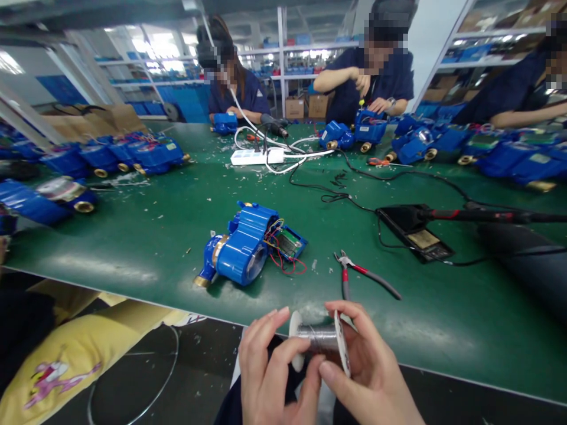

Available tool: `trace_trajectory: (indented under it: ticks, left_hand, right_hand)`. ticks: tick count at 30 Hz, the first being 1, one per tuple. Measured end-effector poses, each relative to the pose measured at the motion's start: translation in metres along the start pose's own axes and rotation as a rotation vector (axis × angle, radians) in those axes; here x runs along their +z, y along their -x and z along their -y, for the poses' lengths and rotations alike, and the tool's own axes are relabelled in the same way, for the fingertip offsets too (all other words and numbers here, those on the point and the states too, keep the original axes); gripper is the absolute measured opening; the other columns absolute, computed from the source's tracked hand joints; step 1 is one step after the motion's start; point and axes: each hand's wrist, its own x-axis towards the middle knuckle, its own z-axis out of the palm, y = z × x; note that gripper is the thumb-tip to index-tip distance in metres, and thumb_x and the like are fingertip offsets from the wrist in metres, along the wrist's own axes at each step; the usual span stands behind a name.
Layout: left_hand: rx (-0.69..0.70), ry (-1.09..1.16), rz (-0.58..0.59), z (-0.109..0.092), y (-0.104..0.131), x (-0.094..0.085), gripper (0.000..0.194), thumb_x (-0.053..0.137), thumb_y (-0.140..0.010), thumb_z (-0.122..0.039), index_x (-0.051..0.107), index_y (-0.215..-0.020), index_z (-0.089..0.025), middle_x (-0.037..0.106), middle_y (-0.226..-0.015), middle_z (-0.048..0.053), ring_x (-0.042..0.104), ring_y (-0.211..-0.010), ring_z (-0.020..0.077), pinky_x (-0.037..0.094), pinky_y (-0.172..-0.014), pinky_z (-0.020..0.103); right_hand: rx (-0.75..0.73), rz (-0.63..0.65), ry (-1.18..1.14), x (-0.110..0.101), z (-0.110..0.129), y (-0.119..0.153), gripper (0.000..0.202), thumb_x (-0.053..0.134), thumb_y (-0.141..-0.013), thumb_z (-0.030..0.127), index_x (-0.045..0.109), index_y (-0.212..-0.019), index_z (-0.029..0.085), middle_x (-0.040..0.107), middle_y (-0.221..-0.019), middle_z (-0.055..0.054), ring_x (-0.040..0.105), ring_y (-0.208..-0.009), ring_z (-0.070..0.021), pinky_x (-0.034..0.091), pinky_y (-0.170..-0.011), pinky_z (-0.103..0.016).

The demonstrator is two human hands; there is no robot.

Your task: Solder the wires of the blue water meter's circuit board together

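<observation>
Between my two hands, just off the near table edge, is a white-flanged spool of thin silvery wire (pixel 319 337). My left hand (pixel 277 369) grips its left side, with fingers on the wound wire and by the left flange. The right flange is held by my right hand (pixel 370 366), thumb below and fingers around the top. Beyond them on the table lies a blue water meter (pixel 243 245) with brass ends; a small circuit board (pixel 290 242) hangs from it on red and yellow wires. Diagonal cutters (pixel 345 268) with red and grey handles lie partly spread near my right hand.
A soldering station (pixel 416 233) with black cable sits at right. A white power strip (pixel 257 156) and tangled cords lie mid-table. Blue meters (pixel 155 154) line the left; more (pixel 522 153) stand at right. Several co-workers sit across the green table (pixel 177 236). Yellow fabric (pixel 88 360) is at lower left.
</observation>
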Motion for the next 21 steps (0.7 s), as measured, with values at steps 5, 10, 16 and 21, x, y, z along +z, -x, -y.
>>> trace_trajectory:
  ticks: [5,10,16,21]
  left_hand:
    - [-0.018,0.026,-0.034,0.006,0.000,-0.001,0.008,0.063,-0.077,-0.008,0.063,-0.082,-0.014,0.048,-0.126,0.006,0.045,-0.121,0.0149,0.034,-0.106,0.027]
    - [-0.071,0.038,-0.116,-0.006,0.003,0.003,0.016,0.062,-0.080,-0.010,0.067,-0.066,-0.016,0.049,-0.124,0.004,0.041,-0.122,0.0147,0.030,-0.108,0.026]
    - [-0.084,0.101,-0.173,-0.001,0.016,0.016,0.026,0.060,-0.079,-0.005,0.065,-0.056,-0.017,0.051,-0.117,0.005,0.040,-0.115,0.0119,0.033,-0.101,0.020]
    - [-0.317,0.479,-0.105,0.036,0.002,0.011,0.026,0.054,-0.085,-0.018,0.050,-0.061,-0.009,0.060,-0.099,0.005,0.056,-0.099,0.0064,0.046,-0.088,0.013]
  right_hand:
    - [0.118,-0.086,-0.248,0.015,0.010,0.000,0.055,0.073,-0.080,0.037,0.039,-0.122,0.028,0.055,-0.101,-0.003,0.062,-0.091,-0.0136,0.050,-0.079,-0.021]
    - [0.120,-0.316,-0.243,0.022,0.014,-0.003,0.056,0.077,-0.072,0.044,0.047,-0.115,0.027,0.053,-0.095,-0.001,0.060,-0.082,-0.0115,0.050,-0.072,-0.019]
    - [0.079,-0.332,-0.224,0.003,0.005,-0.007,0.037,0.052,-0.090,0.051,0.052,-0.116,0.025,0.052,-0.095,-0.003,0.053,-0.075,-0.0110,0.048,-0.066,-0.019]
    - [-0.052,-0.082,0.247,-0.026,0.029,-0.013,0.025,0.057,-0.086,0.037,0.057,-0.107,0.022,0.052,-0.080,-0.001,0.049,-0.068,-0.0106,0.041,-0.059,-0.017]
